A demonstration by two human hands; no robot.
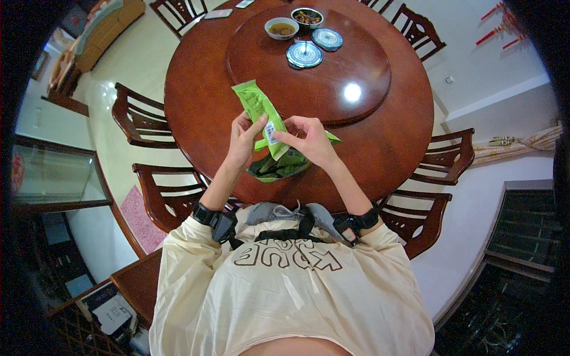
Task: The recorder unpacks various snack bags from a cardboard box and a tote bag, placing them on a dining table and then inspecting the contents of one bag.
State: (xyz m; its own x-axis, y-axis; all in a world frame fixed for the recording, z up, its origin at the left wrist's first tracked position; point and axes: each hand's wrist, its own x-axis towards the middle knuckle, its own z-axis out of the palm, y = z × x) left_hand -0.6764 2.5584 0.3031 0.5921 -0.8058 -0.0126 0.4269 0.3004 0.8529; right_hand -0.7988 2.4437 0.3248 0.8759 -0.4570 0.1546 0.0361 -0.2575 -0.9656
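A long, flat green plastic packet (257, 103) with print and a barcode is held up between my two hands, slanting to the upper left. My left hand (242, 138) grips its left edge, thumb on the face. From the right, my right hand (310, 139) pinches the lower part near the barcode. Below the packet, at the near side of the table, rests a larger green plastic bag (278, 171) with dark green parts. Its contents cannot be made out, and my hands and the packet cover part of it.
The round wooden table (196, 102) carries a raised turntable (329, 89). A bowl of soup (282, 28), a bowl of dark food (307, 18) and blue-patterned coasters (304, 54) stand on it. Wooden chairs (142, 115) surround the table. A pale flat object (218, 14) lies by the far edge.
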